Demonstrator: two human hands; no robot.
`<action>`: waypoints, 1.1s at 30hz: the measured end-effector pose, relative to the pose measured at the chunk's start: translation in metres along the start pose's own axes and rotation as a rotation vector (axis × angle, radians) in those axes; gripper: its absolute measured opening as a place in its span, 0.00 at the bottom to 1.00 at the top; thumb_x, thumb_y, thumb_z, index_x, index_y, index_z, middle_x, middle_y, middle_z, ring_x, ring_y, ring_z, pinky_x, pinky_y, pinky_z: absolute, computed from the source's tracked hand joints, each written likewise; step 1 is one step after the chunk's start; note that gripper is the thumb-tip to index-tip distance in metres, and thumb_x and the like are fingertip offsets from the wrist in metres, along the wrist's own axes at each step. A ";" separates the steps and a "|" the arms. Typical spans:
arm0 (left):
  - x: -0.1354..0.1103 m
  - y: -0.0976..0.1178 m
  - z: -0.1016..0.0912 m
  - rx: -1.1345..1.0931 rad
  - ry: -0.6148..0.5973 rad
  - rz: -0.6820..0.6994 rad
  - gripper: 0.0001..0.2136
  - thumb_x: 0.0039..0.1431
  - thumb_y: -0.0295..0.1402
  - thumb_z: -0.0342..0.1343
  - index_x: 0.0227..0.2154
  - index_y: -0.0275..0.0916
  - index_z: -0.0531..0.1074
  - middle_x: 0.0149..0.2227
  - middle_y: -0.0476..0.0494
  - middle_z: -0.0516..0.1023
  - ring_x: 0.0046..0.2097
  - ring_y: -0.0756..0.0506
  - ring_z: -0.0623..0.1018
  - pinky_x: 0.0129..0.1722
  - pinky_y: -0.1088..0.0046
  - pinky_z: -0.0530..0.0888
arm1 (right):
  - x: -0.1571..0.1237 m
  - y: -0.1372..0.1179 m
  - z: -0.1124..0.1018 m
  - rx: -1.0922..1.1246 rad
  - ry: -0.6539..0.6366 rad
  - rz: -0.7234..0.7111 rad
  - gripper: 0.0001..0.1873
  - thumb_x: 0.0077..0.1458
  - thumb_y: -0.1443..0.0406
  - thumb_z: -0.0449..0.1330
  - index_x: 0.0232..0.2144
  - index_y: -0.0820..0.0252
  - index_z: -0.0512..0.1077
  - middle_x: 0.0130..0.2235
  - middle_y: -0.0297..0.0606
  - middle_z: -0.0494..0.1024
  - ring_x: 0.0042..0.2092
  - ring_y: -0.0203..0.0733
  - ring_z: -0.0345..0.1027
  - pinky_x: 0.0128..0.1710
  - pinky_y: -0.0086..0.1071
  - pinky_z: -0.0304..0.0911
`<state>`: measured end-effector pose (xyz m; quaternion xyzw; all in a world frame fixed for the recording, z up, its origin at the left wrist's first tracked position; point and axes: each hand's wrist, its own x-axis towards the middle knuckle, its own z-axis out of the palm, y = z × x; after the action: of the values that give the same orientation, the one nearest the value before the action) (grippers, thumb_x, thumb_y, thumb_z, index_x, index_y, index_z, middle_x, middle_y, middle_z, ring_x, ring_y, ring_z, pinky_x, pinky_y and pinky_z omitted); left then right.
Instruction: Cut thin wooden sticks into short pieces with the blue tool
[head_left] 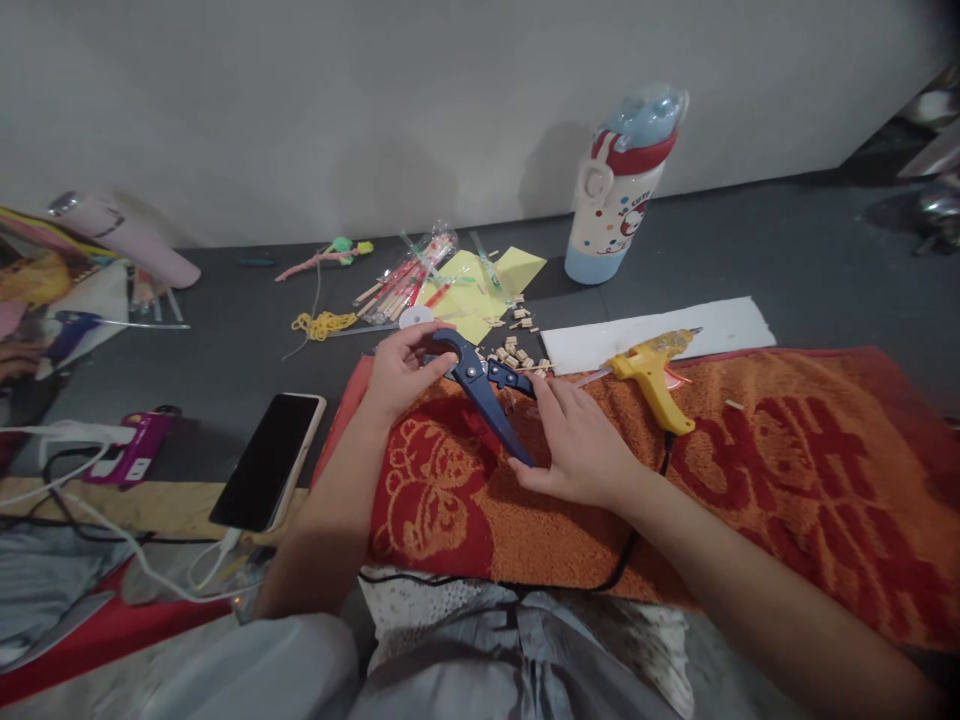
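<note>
Above a nubby orange-and-red towel (750,480), the left hand (405,375) grips the hooked head of a blue hand cutter (491,407), the right hand (577,435) its spread handles. Blocky wooden pieces (512,352) lie near; the towel stretches rightward past a yellow glue gun (652,372), on a dark tabletop (750,250) against a pale wall (375,100).

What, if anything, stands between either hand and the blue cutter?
Nothing visible: the left hand holds the blue cutter by its curved head, and the right hand is at its spread handles. The orange towel lies beneath, not between.
</note>
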<state>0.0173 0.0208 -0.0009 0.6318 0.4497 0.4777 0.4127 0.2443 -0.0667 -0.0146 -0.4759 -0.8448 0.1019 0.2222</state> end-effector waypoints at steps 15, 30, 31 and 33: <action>0.006 -0.005 -0.011 -0.346 -0.198 -0.118 0.24 0.49 0.45 0.58 0.45 0.34 0.76 0.43 0.37 0.80 0.44 0.42 0.79 0.46 0.66 0.74 | 0.000 0.006 -0.008 0.623 -0.135 0.072 0.39 0.55 0.53 0.56 0.63 0.61 0.49 0.62 0.53 0.63 0.61 0.58 0.60 0.57 0.52 0.61; 0.003 -0.009 -0.004 -0.031 -0.112 -0.072 0.24 0.47 0.45 0.64 0.44 0.35 0.74 0.41 0.38 0.79 0.37 0.47 0.79 0.34 0.73 0.77 | -0.001 0.014 -0.004 0.823 -0.259 0.112 0.34 0.59 0.51 0.51 0.63 0.58 0.54 0.57 0.47 0.71 0.57 0.56 0.66 0.53 0.51 0.65; 0.003 -0.008 -0.004 -0.029 -0.110 -0.086 0.24 0.47 0.45 0.64 0.44 0.35 0.74 0.38 0.40 0.79 0.32 0.49 0.78 0.30 0.75 0.76 | -0.002 0.014 -0.004 0.840 -0.268 0.118 0.34 0.59 0.51 0.51 0.63 0.58 0.54 0.57 0.47 0.71 0.56 0.56 0.67 0.53 0.51 0.65; 0.002 -0.006 -0.003 -0.025 -0.109 -0.116 0.24 0.47 0.45 0.63 0.44 0.35 0.73 0.33 0.43 0.78 0.23 0.53 0.73 0.21 0.78 0.71 | -0.002 0.015 -0.004 0.856 -0.286 0.125 0.34 0.58 0.50 0.51 0.62 0.58 0.55 0.56 0.48 0.71 0.56 0.56 0.67 0.52 0.51 0.66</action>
<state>0.0134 0.0249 -0.0055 0.6247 0.4566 0.4232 0.4714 0.2581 -0.0606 -0.0173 -0.3725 -0.7184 0.5199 0.2737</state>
